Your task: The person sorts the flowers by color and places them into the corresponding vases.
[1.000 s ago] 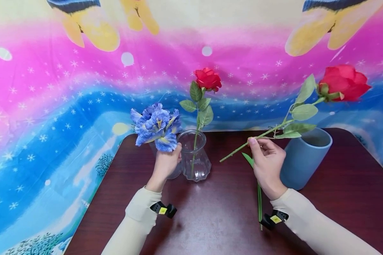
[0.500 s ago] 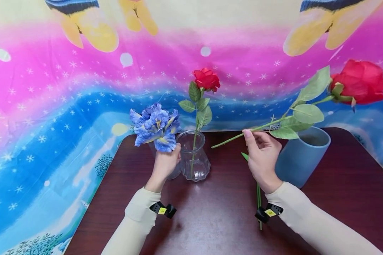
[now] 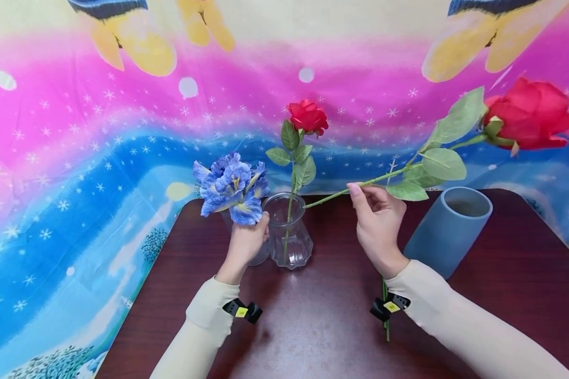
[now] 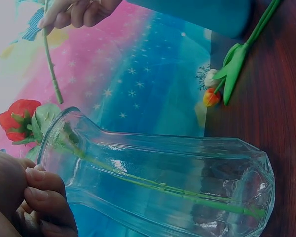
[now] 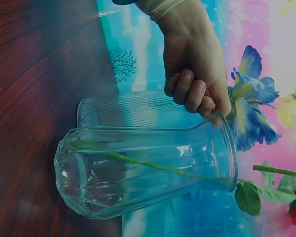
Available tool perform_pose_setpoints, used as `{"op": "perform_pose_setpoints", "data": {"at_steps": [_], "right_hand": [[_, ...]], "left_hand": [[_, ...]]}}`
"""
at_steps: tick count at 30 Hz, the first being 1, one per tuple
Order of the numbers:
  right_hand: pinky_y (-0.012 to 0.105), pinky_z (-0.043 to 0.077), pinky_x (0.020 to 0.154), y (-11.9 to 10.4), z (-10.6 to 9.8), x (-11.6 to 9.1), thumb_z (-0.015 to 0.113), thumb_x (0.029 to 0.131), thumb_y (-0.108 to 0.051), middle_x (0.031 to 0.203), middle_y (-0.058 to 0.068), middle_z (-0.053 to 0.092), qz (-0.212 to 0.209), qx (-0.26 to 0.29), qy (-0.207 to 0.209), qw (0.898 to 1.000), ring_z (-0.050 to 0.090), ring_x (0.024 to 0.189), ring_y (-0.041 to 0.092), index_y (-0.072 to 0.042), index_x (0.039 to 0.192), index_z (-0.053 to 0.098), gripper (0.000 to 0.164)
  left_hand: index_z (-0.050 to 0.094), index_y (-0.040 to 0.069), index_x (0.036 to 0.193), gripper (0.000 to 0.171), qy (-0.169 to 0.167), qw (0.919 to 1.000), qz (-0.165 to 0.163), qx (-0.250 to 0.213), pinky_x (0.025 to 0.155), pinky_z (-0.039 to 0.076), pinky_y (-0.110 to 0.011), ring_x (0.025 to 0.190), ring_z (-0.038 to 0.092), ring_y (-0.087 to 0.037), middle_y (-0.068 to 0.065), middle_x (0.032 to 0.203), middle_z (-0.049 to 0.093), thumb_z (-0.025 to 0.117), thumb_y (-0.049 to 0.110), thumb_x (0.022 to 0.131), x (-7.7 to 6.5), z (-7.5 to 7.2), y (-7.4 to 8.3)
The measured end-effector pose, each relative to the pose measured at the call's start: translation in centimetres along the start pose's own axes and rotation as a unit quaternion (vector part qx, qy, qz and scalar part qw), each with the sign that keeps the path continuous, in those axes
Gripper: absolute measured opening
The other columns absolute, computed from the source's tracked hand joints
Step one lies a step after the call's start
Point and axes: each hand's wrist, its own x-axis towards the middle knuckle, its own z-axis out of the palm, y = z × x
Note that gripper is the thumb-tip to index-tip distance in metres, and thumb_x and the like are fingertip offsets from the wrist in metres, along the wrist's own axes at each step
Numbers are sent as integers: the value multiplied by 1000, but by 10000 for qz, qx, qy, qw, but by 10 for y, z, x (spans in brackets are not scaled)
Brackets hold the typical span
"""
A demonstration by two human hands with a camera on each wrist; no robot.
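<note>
In the head view my left hand (image 3: 248, 242) is at the rim of a clear glass vase (image 3: 291, 247), fingers curled and gripping that rim in the right wrist view. One red rose (image 3: 308, 118) stands in this vase. My right hand (image 3: 381, 226) pinches the stem of a second, larger red rose (image 3: 531, 116), held slantwise with its bloom up to the right. The bare stem end (image 4: 58, 96) is just above and beside the vase mouth in the left wrist view. A blue iris (image 3: 232, 187) rises behind my left hand, over a ribbed glass vase (image 5: 133, 109).
A blue-grey vase (image 3: 448, 231) stands on the dark wooden table (image 3: 313, 326), right of my right hand. Green stems (image 3: 386, 316) lie under my right wrist; the left wrist view shows their orange tulip (image 4: 211, 97) and white bloom. A printed cloth (image 3: 360, 68) hangs behind.
My right hand has moved left with the large rose, bringing its stem end to the clear vase's rim. The left hand stays in place.
</note>
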Motion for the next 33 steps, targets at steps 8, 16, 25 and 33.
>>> {"op": "perform_pose_setpoints", "data": {"at_steps": [8, 16, 25, 33], "right_hand": [[16, 38, 57, -1, 12, -1, 71, 91, 0, 86, -17, 74, 256, 265, -119, 9993, 53, 59, -4, -6, 91, 80, 11], [17, 34, 54, 1, 25, -4, 70, 91, 3, 84, -13, 74, 384, 477, -174, 9980, 47, 55, -1, -8, 90, 80, 15], [16, 36, 55, 5, 39, -8, 69, 91, 2, 83, -23, 72, 589, 279, -407, 9970, 46, 56, -2, 16, 95, 71, 14], [18, 36, 55, 13, 47, -10, 69, 92, 0, 85, -22, 72, 650, 196, -709, 9952, 47, 56, 0, 13, 98, 73, 15]], "left_hand": [[67, -3, 73, 35, -25, 9999, 143, 11, 65, 54, -25, 47, 56, 0, -5, 58, 63, 56, 18, 99, 0, 0, 1], [66, -3, 73, 34, 9, 9999, 94, -88, 62, 53, -23, 46, 56, 0, -1, 56, 61, 56, 17, 99, 0, 0, 1], [65, -2, 73, 34, 16, 9998, 84, -152, 60, 51, -22, 46, 55, 0, 1, 55, 59, 57, 18, 99, 1, 1, -1], [65, -2, 74, 34, 18, 9997, 0, -240, 59, 53, -21, 47, 56, 0, 0, 57, 60, 56, 18, 99, 0, 1, 0]]}}
